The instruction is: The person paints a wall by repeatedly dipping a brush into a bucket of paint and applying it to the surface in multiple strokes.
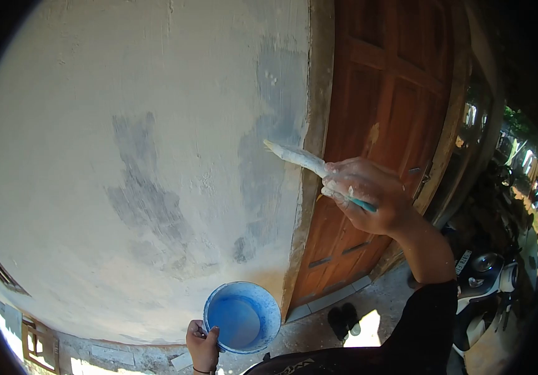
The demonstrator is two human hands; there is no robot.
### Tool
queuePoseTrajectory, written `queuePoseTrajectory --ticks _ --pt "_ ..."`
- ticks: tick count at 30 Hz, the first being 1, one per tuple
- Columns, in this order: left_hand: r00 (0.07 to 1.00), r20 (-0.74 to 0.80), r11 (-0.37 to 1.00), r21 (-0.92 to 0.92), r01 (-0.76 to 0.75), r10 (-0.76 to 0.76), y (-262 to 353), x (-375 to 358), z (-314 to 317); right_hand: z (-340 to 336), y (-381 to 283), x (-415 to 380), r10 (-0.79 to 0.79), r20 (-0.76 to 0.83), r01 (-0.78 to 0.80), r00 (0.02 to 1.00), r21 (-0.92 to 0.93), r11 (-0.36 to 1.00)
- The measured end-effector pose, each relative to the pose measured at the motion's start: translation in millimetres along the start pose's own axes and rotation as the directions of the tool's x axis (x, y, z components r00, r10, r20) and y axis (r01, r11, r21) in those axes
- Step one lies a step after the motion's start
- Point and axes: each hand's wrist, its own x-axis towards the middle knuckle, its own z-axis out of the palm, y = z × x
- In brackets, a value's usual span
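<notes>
My right hand (366, 195) is raised in front of a cream plastered wall (125, 156) and grips a paintbrush (297, 158) coated in pale paint. The brush tip points up and left, close to the wall's edge beside the door frame. The hand itself is smeared with paint. Lower down, my left hand (203, 344) holds a round blue bucket (243, 317) by its rim; the bucket holds light blue-white paint.
Grey unpainted patches (147, 194) mark the wall. A brown wooden door (381, 125) stands right of it. Dark shoes (344, 320) lie on the floor by the doorstep. A parked motorbike (491, 287) stands at the right. A window frame (38, 344) shows at lower left.
</notes>
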Motion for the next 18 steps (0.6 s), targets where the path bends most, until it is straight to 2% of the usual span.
queuePoseTrajectory --ticks 2,4,5,7,8,9,11,12,13,14,16,18 --pt "1.0 -0.002 1.0 0.002 -0.006 0.006 -6 -2 -4 -16 15 24 0.082 0.033 -0.082 0.996 0.003 0.997" --pt "1.0 -0.012 1.0 -0.002 -0.02 0.02 -7 -5 -7 -29 29 55 0.135 -0.055 -0.131 0.989 0.076 0.988" --pt "1.0 -0.013 1.0 0.001 -0.016 0.016 -6 -7 -7 -39 36 73 0.06 -0.083 -0.06 0.995 0.0 0.998" --pt "1.0 -0.016 1.0 0.0 -0.016 0.016 -5 -10 -8 -58 48 103 0.053 -0.115 -0.064 0.992 -0.098 0.993" --pt "0.999 -0.024 1.0 -0.015 -0.024 0.023 -5 -11 -9 -68 51 119 -0.005 -0.147 -0.004 0.989 -0.061 0.998" --pt "0.999 -0.031 0.999 -0.029 -0.032 0.031 -4 -13 -9 -78 52 128 0.139 -0.187 -0.174 0.972 -0.185 0.967" --pt "0.999 -0.032 1.0 -0.02 -0.014 0.013 0 -17 -9 -85 40 151 0.148 -0.274 -0.122 0.95 0.11 0.986" --pt "0.999 -0.034 1.0 -0.008 0.009 -0.009 1 -18 -10 -84 45 150 0.148 -0.275 -0.123 0.95 0.107 0.987" --pt "0.999 -0.03 1.0 -0.007 0.01 -0.01 1 -19 -12 -78 55 144 0.018 -0.283 -0.066 0.959 -0.162 0.985" --pt "0.999 -0.033 1.0 -0.006 0.0 0.0 -1 -19 -14 -70 63 137 -0.111 -0.254 -0.006 0.961 -0.419 0.908" --pt "0.999 -0.036 1.0 -0.009 -0.012 0.011 -2 -20 -15 -41 52 115 -0.272 -0.177 0.18 0.946 -0.414 0.893" --pt "1.0 -0.03 1.0 -0.03 0.004 -0.005 3 -22 -15 -20 41 86 -0.289 -0.023 0.252 0.957 -0.424 0.87"
